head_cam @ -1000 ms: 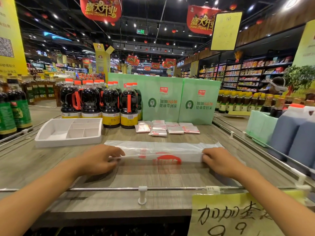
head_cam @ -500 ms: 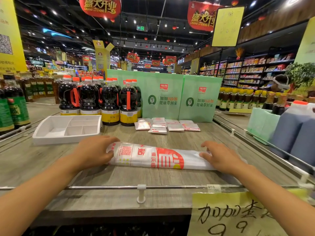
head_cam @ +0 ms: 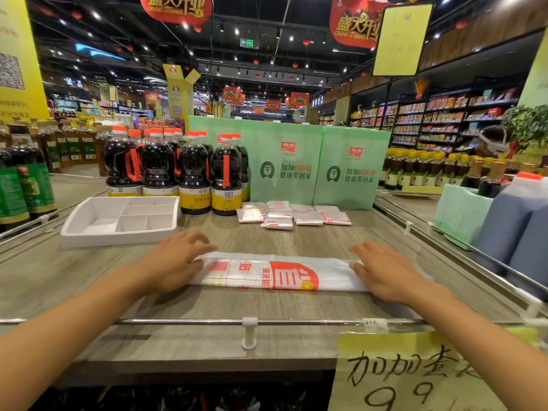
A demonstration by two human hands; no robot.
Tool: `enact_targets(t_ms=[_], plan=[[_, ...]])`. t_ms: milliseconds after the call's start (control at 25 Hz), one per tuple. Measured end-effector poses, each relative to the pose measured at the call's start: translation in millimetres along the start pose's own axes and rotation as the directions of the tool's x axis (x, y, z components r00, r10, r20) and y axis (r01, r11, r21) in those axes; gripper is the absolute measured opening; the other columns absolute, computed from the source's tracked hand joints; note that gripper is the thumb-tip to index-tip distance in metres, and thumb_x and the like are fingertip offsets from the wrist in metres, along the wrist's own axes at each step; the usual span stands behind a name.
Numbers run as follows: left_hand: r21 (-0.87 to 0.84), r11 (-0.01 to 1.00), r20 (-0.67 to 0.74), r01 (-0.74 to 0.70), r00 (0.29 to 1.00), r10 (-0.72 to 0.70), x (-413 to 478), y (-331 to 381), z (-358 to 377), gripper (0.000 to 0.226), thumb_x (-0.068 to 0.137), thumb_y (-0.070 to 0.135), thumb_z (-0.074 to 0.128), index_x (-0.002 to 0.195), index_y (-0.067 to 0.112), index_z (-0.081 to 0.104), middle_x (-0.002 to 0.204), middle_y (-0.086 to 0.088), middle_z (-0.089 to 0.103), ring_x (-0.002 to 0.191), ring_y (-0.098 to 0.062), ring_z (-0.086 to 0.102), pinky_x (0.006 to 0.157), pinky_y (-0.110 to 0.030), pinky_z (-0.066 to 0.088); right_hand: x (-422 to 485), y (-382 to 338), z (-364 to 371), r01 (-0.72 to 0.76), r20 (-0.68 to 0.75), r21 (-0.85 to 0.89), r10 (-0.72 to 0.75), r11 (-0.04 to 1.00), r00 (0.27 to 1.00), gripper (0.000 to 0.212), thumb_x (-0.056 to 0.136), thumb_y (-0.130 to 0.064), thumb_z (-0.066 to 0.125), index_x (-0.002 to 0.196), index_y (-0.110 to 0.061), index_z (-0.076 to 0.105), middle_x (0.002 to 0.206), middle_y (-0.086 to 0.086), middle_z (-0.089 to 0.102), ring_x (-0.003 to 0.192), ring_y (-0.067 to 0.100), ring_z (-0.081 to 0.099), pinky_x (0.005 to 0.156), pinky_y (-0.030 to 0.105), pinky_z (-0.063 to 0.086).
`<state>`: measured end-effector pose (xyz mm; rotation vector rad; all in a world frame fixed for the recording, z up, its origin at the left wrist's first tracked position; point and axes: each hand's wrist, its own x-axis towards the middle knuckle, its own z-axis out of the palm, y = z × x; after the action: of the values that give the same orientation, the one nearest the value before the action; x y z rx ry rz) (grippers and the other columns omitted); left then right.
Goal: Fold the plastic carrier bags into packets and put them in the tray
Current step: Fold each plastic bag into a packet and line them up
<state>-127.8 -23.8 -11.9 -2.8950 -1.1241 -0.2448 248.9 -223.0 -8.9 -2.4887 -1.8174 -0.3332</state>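
A plastic carrier bag (head_cam: 278, 275) lies on the wooden counter (head_cam: 296, 241) in front of the person, folded lengthwise into a long flat strip that runs from nine o'clock to three o'clock. It is white with red print facing up. The left hand (head_cam: 175, 262) lies palm down on the strip's nine o'clock end, fingers spread and nearly straight, pressing the plastic flat rather than gripping it. The right hand (head_cam: 382, 274) does the same at the three o'clock end, its fingers straight and close together, with the fingertips on the bag. Neither hand curls round anything.

At ten o'clock from the bag, well apart from it, sits the white tray (head_cam: 112, 239). It has one large compartment on its left and several smaller ones on its right, and I see nothing lying in any of them. At twelve to one o'clock from the bag a small cluster of folded packets (head_cam: 278, 216) lies on the counter, some overlapping. Behind the packets stand two pale green boxes (head_cam: 284, 167), and at eleven o'clock a row of dark sauce bottles (head_cam: 192, 170) with orange caps. A metal rail (head_cam: 178, 321) runs along the counter's near edge at six o'clock, and a handwritten yellow sign (head_cam: 400, 372) hangs at five o'clock.
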Motion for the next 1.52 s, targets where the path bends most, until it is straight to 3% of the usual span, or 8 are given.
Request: enact_targets(t_ms=[120, 240, 520, 1000, 1120, 1240, 1400, 1520], plan=[[-0.182, 0.977, 0.157, -0.108, 0.978, 0.137, 15.4, 29.3, -6.8, 0.052, 0.107, 0.044, 0.040, 0.157, 0.035, 0.032, 0.166, 0.005, 0.022, 0.152, -0.016, 0.020, 0.125, -0.039, 0.017, 5.0, -36.0, -14.6, 0.121, -0.023, 0.135, -0.119, 0.983, 0.993, 0.048, 0.106, -0.045, 0.041, 0.151, -0.028, 0.039, 0.154, -0.003, 0.041, 0.139, 0.019, 0.040, 0.114, 0.041, 0.036], [-0.202, 0.972, 0.266, -0.120, 0.948, 0.172, 29.9, 62.0, 0.7, 0.054, 0.109, 0.042, 0.036, 0.161, 0.034, 0.021, 0.170, 0.005, 0.011, 0.156, -0.017, 0.008, 0.125, -0.039, 0.007, 10.9, -74.3, -15.3, 0.181, 0.153, 0.323, -0.240, 0.929, 0.959, 0.056, 0.108, -0.042, 0.041, 0.159, -0.023, 0.028, 0.165, 0.001, 0.027, 0.151, 0.021, 0.025, 0.124, 0.041, 0.022], [-0.090, 0.991, 0.445, -0.096, 0.886, 0.126, 35.1, 57.3, 27.2, 0.061, 0.106, 0.060, 0.016, 0.159, 0.043, -0.009, 0.168, 0.013, -0.016, 0.155, -0.016, -0.015, 0.125, -0.051, -0.009, 8.5, -72.5, 15.1, 0.159, 0.435, 0.175, -0.221, 0.972, 0.873, 0.066, 0.107, -0.059, 0.017, 0.162, -0.034, -0.008, 0.171, 0.001, -0.013, 0.157, 0.023, -0.012, 0.126, 0.048, -0.005], [-0.083, 0.996, 0.542, -0.025, 0.838, 0.066, 24.6, 20.6, 14.1, 0.065, 0.106, 0.058, 0.017, 0.159, 0.037, -0.014, 0.167, 0.007, -0.024, 0.155, -0.022, -0.020, 0.126, -0.049, -0.008, -3.3, -24.2, 4.3, 0.066, 0.507, 0.138, -0.128, 0.988, 0.852, 0.062, 0.108, -0.054, 0.014, 0.161, -0.035, -0.012, 0.168, -0.003, -0.021, 0.156, 0.019, -0.016, 0.126, 0.045, -0.005], [-0.108, 0.994, 0.493, -0.032, 0.866, 0.082, 10.3, 11.2, 11.0, 0.083, 0.095, 0.076, 0.017, 0.161, 0.034, -0.008, 0.168, 0.007, -0.019, 0.156, -0.019, -0.015, 0.125, -0.041, -0.007, -11.5, -12.1, 2.0, 0.045, 0.489, 0.145, -0.111, 0.988, 0.865, 0.062, 0.110, -0.050, 0.016, 0.162, -0.027, -0.009, 0.169, 0.001, -0.017, 0.157, 0.021, -0.013, 0.125, 0.039, -0.005], [-0.214, 0.977, 0.357, -0.019, 0.929, 0.096, -0.1, 9.6, 12.4, 0.074, 0.100, 0.063, 0.039, 0.162, 0.034, 0.010, 0.169, 0.014, 0.002, 0.156, -0.011, 0.002, 0.124, -0.033, 0.001, -14.8, -10.3, 4.8, 0.056, 0.430, 0.164, -0.123, 0.985, 0.894, 0.069, 0.107, -0.056, 0.024, 0.163, -0.026, -0.001, 0.171, 0.000, -0.009, 0.157, 0.019, -0.006, 0.125, 0.035, -0.002], [-0.221, 0.973, 0.195, -0.072, 0.974, 0.116, -3.3, 5.5, 8.4, 0.115, 0.064, 0.102, 0.026, 0.154, 0.032, 0.042, 0.154, 0.017, 0.034, 0.136, -0.005, 0.035, 0.117, -0.028, 0.028, -17.9, -9.1, 1.3, 0.136, 0.265, 0.184, -0.183, 0.973, 0.947, 0.080, 0.097, -0.069, 0.041, 0.162, -0.026, 0.022, 0.169, -0.008, 0.017, 0.154, 0.012, 0.017, 0.124, 0.031, 0.012], [-0.185, 0.977, 0.111, -0.104, 0.986, 0.126, -3.6, 8.9, 6.4, 0.087, 0.077, 0.087, 0.035, 0.142, 0.033, 0.057, 0.143, 0.018, 0.048, 0.123, -0.001, 0.047, 0.103, -0.021, 0.037, -19.9, -10.3, -1.5, 0.165, 0.165, 0.228, -0.205, 0.960, 0.965, 0.072, 0.097, -0.063, 0.050, 0.158, -0.031, 0.030, 0.162, -0.009, 0.036, 0.145, 0.012, 0.037, 0.120, 0.031, 0.029]])
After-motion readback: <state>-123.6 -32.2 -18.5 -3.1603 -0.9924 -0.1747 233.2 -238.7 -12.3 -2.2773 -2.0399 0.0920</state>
